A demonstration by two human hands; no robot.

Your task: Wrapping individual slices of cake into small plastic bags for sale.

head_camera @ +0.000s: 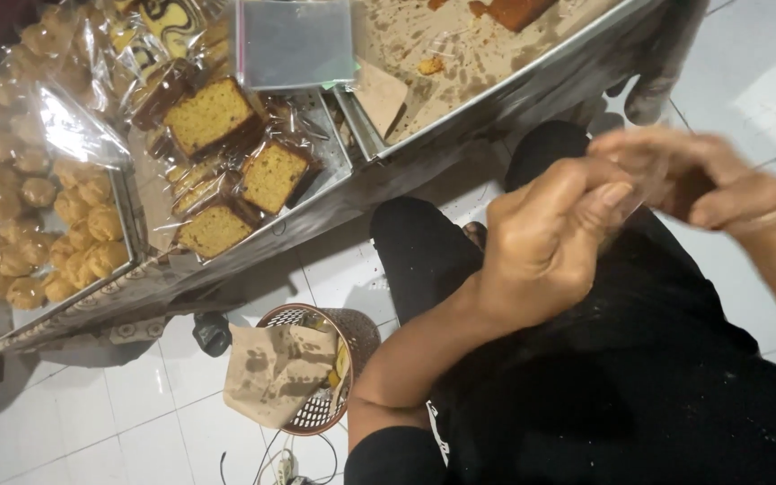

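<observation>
Both hands meet above the lap, well right of the bench. The clear plastic wrapper (647, 184) spans between them: left hand (545, 238) pinches its near edge, blurred right hand (707, 184) closes on its far side.

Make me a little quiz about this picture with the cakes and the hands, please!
1. True or false: the cake slices in the metal tray are wrapped in clear plastic.
2. What sits on top of the small mesh basket on the floor? A) crumpled brown paper B) a spoon C) a whole cake
3. Fill in: the left hand and right hand meet above the person's ____ trousers.

Key
1. True.
2. A, the brown paper lies across the basket.
3. Black. Both hands pinch something thin and clear between the fingers; it is too blurred to name.
</observation>
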